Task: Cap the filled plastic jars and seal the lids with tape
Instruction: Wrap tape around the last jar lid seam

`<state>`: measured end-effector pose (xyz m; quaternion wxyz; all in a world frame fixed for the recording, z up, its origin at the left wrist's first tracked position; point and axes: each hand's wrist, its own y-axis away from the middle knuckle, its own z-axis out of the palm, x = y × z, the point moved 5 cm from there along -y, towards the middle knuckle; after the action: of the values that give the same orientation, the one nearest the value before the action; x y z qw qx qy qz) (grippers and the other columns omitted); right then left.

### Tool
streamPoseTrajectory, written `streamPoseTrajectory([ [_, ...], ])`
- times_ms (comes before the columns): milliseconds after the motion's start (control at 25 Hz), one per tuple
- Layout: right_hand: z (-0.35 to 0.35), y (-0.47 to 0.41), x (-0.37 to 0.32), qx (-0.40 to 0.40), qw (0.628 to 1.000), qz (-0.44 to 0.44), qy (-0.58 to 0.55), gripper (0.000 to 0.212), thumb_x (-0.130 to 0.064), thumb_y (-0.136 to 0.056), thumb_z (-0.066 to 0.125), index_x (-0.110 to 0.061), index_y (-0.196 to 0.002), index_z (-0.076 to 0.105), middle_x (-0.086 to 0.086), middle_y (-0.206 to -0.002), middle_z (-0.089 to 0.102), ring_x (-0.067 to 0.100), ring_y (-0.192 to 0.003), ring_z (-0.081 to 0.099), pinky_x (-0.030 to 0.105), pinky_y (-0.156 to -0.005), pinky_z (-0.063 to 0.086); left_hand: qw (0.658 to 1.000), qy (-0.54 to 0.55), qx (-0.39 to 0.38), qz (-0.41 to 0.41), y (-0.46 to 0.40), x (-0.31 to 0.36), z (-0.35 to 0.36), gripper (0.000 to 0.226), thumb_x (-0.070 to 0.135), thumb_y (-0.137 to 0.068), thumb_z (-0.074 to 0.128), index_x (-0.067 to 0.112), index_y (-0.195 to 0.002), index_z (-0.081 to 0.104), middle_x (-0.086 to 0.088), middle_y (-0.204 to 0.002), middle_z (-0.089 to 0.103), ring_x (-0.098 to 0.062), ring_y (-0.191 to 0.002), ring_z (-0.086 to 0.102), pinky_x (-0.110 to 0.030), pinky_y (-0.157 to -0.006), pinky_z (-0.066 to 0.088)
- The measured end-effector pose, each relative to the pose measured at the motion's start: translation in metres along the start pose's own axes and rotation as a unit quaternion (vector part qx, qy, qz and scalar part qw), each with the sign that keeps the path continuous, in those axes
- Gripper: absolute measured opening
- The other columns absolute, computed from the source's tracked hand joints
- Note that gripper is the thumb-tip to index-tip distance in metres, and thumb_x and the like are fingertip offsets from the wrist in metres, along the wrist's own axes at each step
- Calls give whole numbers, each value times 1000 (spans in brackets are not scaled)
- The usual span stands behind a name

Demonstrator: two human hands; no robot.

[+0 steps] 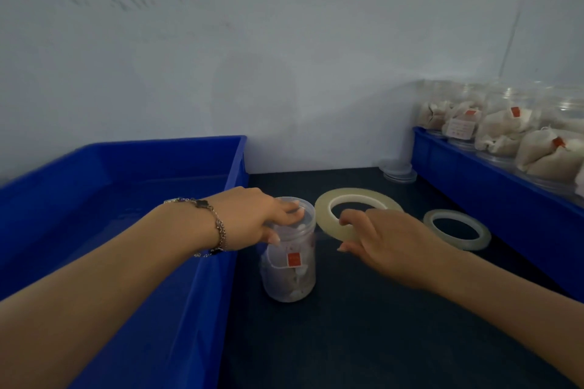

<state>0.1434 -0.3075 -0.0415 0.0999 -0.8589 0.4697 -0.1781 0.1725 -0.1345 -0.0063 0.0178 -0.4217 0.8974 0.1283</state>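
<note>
A clear plastic jar point(290, 268) filled with pale sachets and a red tag stands upright on the dark table, with its clear lid point(298, 204) on top. My left hand point(252, 218) rests on the lid and grips its near rim. My right hand point(379, 243) holds a large roll of clear tape point(322, 208) just right of the jar, with the fingers through its hole. A thin strip of tape seems to run from the roll to the jar below the lid.
An empty blue bin point(234, 167) stands at the left. A blue tray point(474, 167) at the right holds several filled jars. A second tape roll point(458, 229) lies on the table. Spare clear lids point(398, 171) are stacked by the wall.
</note>
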Motion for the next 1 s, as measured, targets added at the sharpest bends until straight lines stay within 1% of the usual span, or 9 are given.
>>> streamPoseTrajectory([
  [80,1,-9,1,54,998,-10,21,36,-40,-88,62,-12,-110,54,-3,-72,55,4,-58,28,20,-53,26,999,48,16,5,2,-3,2,56,23,-99,44,38,-146,20,20,-154,17,-10,-139,27,-30,-113,23],
  [200,14,-31,8,10,997,48,-56,28,-42,-97,43,-18,-112,40,-4,-78,46,10,-62,38,28,-56,28,995,93,28,11,2,-6,6,56,19,-98,45,37,-146,23,18,-154,20,-9,-140,26,-29,-114,22],
  [320,30,-52,8,-41,988,88,-119,20,-33,-98,40,-20,-112,32,-1,-84,51,15,-68,49,34,-59,39,989,145,39,17,4,-7,7,55,17,-97,47,34,-145,27,18,-154,20,-7,-141,21,-27,-115,19],
  [400,31,-65,2,-33,988,83,-128,30,-28,-97,43,-19,-122,30,0,-91,58,17,-74,57,35,-64,47,986,157,51,24,5,-6,7,51,22,-97,48,32,-145,30,18,-153,22,-5,-142,19,-25,-114,18],
  [520,31,-79,-4,-8,992,81,-99,64,-27,-95,51,-17,-145,13,5,-112,64,21,-90,65,32,-71,48,980,180,87,23,9,-2,5,53,44,-92,50,26,-140,42,14,-150,33,-4,-138,27,-18,-108,23],
  [680,34,-72,-4,-16,983,109,-144,74,-33,-91,56,-23,-145,6,7,-126,57,24,-104,61,37,-87,48,962,179,203,-44,7,5,-1,61,65,-80,48,25,-122,63,10,-136,52,-6,-123,46,-22,-100,35],
  [760,36,-68,-7,-28,983,88,-160,71,-34,-88,59,-19,-141,14,8,-127,54,22,-106,58,36,-87,46,963,41,246,-105,5,12,-1,81,79,-72,39,25,-131,51,5,-134,50,-13,-121,43,-31,-100,37],
  [840,36,-64,-5,-43,979,76,-186,62,-24,-88,59,-18,-135,20,8,-122,51,16,-98,54,29,-80,44,962,-70,233,-126,-2,20,5,89,82,-74,32,25,-143,29,-1,-136,45,-21,-121,39,-37,-98,35],
  [1000,40,-40,4,-133,945,93,-283,65,-1,-87,50,-50,-109,12,1,-103,45,14,-83,53,23,-68,48,981,-56,170,-79,-10,17,11,71,64,-91,29,23,-148,20,-5,-149,33,-24,-123,37,-35,-101,37],
])
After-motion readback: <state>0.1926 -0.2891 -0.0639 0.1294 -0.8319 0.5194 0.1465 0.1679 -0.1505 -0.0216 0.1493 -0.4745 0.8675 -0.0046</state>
